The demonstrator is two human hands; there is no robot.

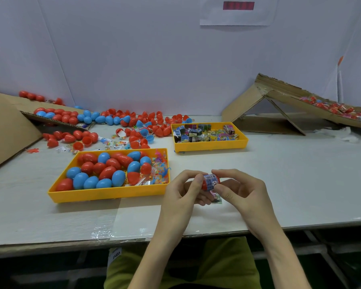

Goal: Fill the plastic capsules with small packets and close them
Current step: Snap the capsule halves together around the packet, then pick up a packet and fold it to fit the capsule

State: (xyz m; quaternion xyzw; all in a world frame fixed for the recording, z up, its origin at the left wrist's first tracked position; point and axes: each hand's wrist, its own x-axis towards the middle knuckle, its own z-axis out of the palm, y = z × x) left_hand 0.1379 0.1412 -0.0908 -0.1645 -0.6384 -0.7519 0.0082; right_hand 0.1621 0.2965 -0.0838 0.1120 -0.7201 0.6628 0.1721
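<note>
- at the six o'clock edge of the tabletop (290, 184), two hands meet just above the surface.
- the left hand (181, 192) has its fingers (198, 178) curled round the left end of a red capsule (204, 186), with the thumb underneath.
- the right hand (240, 190) grips the capsule's other end, its forefinger bent over the top and its thumb pressed against the side.
- a blue-and-white printed wrapper (211, 181) covers the capsule's middle; whether the two halves are fully shut cannot be told.
- a small printed packet (216, 198) shows just below the hands; whether a finger holds it or it lies on the tabletop cannot be told.
- at nine o'clock from the hands, a near yellow tray (104, 195) holds closed red and blue capsules (104, 174), with small clear toy packets (158, 170) at its right end.
- at twelve o'clock, a far yellow tray (211, 146) is filled with folded printed packets (200, 133).
- at ten to eleven o'clock, loose capsule halves (138, 124) and whole capsules lie spread across the tabletop and over a cardboard sheet (6, 126).
- at two o'clock, a cardboard ramp (279, 97) carries wrapped capsules (338, 107).
</note>
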